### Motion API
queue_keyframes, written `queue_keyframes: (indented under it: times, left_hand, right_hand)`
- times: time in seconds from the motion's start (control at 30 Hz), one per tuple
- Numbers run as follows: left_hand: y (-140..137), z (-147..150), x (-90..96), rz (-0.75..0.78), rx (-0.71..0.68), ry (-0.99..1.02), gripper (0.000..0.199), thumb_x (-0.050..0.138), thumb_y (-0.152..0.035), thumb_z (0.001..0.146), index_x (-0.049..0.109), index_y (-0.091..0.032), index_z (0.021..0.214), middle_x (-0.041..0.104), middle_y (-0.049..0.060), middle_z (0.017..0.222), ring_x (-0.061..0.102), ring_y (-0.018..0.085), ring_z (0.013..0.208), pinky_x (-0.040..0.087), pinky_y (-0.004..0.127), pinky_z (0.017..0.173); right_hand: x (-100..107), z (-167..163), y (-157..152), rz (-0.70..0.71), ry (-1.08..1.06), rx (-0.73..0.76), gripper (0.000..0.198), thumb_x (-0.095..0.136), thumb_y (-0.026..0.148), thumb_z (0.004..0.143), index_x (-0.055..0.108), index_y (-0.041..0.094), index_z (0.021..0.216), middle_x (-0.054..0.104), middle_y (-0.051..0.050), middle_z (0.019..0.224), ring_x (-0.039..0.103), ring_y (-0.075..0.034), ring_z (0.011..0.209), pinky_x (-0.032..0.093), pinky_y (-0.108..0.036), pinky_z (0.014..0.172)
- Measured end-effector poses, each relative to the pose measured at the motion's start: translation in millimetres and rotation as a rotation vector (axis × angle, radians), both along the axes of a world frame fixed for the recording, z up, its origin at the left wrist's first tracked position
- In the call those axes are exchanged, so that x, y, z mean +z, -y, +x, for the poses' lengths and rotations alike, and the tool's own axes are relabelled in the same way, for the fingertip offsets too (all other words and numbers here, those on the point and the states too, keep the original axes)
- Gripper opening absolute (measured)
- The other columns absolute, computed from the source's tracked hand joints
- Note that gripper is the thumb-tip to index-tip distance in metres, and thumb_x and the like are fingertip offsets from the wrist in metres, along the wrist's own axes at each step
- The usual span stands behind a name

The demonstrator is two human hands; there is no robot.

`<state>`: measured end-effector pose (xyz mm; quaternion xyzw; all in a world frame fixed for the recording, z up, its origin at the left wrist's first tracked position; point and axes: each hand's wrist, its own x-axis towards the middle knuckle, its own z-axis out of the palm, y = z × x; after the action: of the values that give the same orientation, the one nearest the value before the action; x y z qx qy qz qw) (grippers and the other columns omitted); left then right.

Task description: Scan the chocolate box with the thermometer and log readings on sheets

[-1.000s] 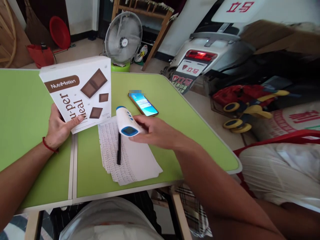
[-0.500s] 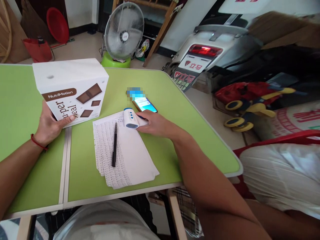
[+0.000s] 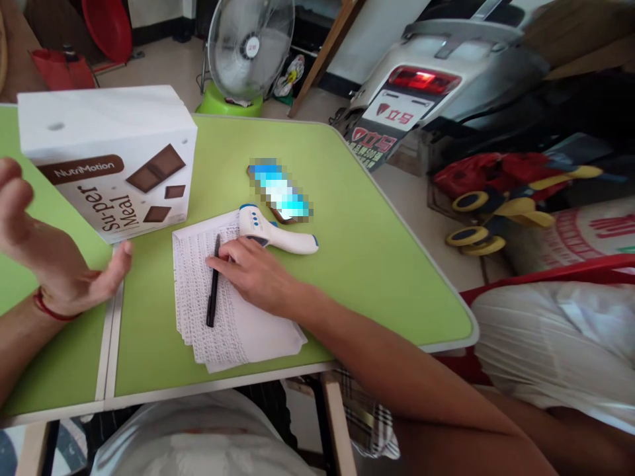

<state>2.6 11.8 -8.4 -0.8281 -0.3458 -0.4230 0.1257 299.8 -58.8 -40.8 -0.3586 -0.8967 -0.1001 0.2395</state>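
My left hand (image 3: 54,258), wearing a red cord bracelet, is open with its fingers apart in front of the white NutriMotion box (image 3: 106,178). The box stands on the green table, its printed side facing me. My right hand (image 3: 258,274) has its thumb and fingertips closed around the black pen (image 3: 212,297), which lies over the handwritten sheets of paper (image 3: 268,344). Beyond that hand, a white and blue infrared thermometer (image 3: 292,240) rests on its side, partly on the paper. A phone with a lit, pixelated screen (image 3: 280,192) lies behind the thermometer.
The green folding table (image 3: 347,264) has a metal edge and a centre seam. Behind it a fan (image 3: 251,49) stands on a green stool. A white scooter (image 3: 426,73) is at the back right. A seated person's white clothing (image 3: 555,337) is close on the right.
My left hand has let go of the box, which now stands on the table. My right hand has released the thermometer and moved left and down onto the pen. The view has shifted slightly.
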Motion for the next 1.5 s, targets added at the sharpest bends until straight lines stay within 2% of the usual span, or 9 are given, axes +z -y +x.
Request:
queue_keyframes:
  times: [0.03,0.07,0.2,0.3,0.4,0.5,0.63,0.77,1.5]
  left_hand:
    - [4,4,-0.2,0.212,-0.01,0.06,0.093,0.064,-0.072,0.069,0.014,-0.037,0.14,0.025,0.002,0.135,0.031,0.038,0.129,0.026,0.072,0.105]
    - [9,8,-0.2,0.368,-0.034,0.102,0.085,0.068,-0.066,0.068,0.027,-0.036,0.136,0.034,0.003,0.126,0.044,0.032,0.114,0.036,0.065,0.1]
    - [30,29,1.0,0.178,-0.272,0.046,0.059,0.075,-0.033,0.07,0.047,-0.026,0.122,0.048,0.005,0.114,0.055,0.025,0.103,0.049,0.048,0.092]
    - [37,36,1.6,-0.033,-0.372,-0.118,0.055,0.07,-0.025,0.079,0.045,-0.02,0.127,0.052,0.012,0.12,0.052,0.03,0.116,0.046,0.051,0.099]
    - [37,35,-0.8,-0.221,-0.441,-0.307,0.052,0.059,-0.033,0.092,0.038,-0.017,0.137,0.051,0.017,0.135,0.042,0.033,0.134,0.034,0.057,0.111]
    - [37,32,-5.8,-0.343,-0.486,-0.478,0.054,0.051,-0.046,0.098,0.037,-0.016,0.141,0.044,0.017,0.148,0.029,0.034,0.144,0.021,0.059,0.118]
    - [38,31,-11.8,-0.435,-0.545,-0.587,0.054,0.05,-0.05,0.097,0.043,-0.018,0.14,0.036,0.015,0.155,0.024,0.035,0.147,0.014,0.061,0.119]
    - [36,30,-14.1,-0.48,-0.566,-0.594,0.053,0.053,-0.052,0.095,0.05,-0.019,0.136,0.042,0.015,0.152,0.026,0.036,0.147,0.015,0.062,0.118]
    - [35,29,-16.1,-0.494,-0.568,-0.571,0.055,0.053,-0.056,0.095,0.051,-0.02,0.136,0.045,0.015,0.15,0.029,0.038,0.144,0.02,0.063,0.115]
  right_hand:
    - [-1,0,0,0.007,0.027,0.01,0.029,0.038,0.01,0.097,0.067,0.016,0.1,0.063,-0.008,0.086,0.052,-0.02,0.08,0.046,-0.033,0.07]
    - [0,1,0,0.012,0.046,0.026,0.029,0.038,0.01,0.097,0.067,0.016,0.096,0.064,-0.008,0.084,0.052,-0.02,0.08,0.046,-0.033,0.07]
    - [4,10,-4,0.001,-0.036,0.039,0.019,0.044,0.014,0.097,0.062,0.017,0.092,0.065,-0.007,0.083,0.055,-0.019,0.079,0.047,-0.034,0.071]
    - [8,13,-5,-0.087,-0.438,0.007,0.005,0.055,0.017,0.09,0.056,0.022,0.089,0.061,-0.001,0.077,0.056,-0.015,0.068,0.047,-0.031,0.062]
    - [8,9,-1,-0.225,-0.894,0.03,0.013,0.06,0.014,0.082,0.052,0.024,0.085,0.057,0.004,0.072,0.055,-0.011,0.059,0.047,-0.027,0.056]
    - [7,0,2,-0.42,-1.052,0.058,0.01,0.056,0.014,0.084,0.057,0.023,0.089,0.061,0.005,0.071,0.059,-0.01,0.058,0.049,-0.026,0.056]
    - [3,-9,3,-0.666,-1.013,-0.002,0.011,0.057,0.023,0.084,0.063,0.021,0.093,0.067,0.002,0.074,0.063,-0.011,0.066,0.053,-0.027,0.064]
    - [0,-12,1,-0.775,-0.942,-0.099,0.014,0.059,0.031,0.083,0.066,0.021,0.088,0.067,0.0,0.074,0.06,-0.011,0.064,0.051,-0.027,0.061]
    - [-8,-17,1,-0.598,-0.769,-0.134,0.009,0.056,0.025,0.083,0.064,0.02,0.082,0.063,0.002,0.067,0.051,-0.009,0.055,0.042,-0.024,0.052]
